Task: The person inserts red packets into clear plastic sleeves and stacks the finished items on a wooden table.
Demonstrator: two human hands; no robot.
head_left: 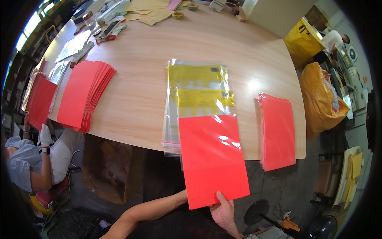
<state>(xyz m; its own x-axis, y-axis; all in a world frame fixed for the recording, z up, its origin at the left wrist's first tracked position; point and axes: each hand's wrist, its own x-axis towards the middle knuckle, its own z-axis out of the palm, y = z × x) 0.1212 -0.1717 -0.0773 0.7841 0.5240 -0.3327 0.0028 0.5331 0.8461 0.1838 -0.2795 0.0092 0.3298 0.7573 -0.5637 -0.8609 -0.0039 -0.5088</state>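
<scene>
A red sheet of card (215,171) lies partly inside a clear plastic bag (206,98) with a yellow printed band. My right hand (224,212) grips the sheet's near edge, thumb on top and fingers underneath. My left forearm (153,205) reaches in from the lower left, and the left hand is hidden behind the sheet. Under the held bag, a stack of similar clear bags (171,119) rests at the table's near edge. To the right sits a stack of red sheets in clear bags (277,133). A fanned stack of red sheets (83,93) lies to the left.
The wooden table (139,51) holds envelopes (151,16), a tape roll (178,15) and a glass (91,24) at the back. At far left a seated co-worker in a white glove (45,135) holds a bagged red sheet. Big yellow sacks (318,99) stand beyond the right edge.
</scene>
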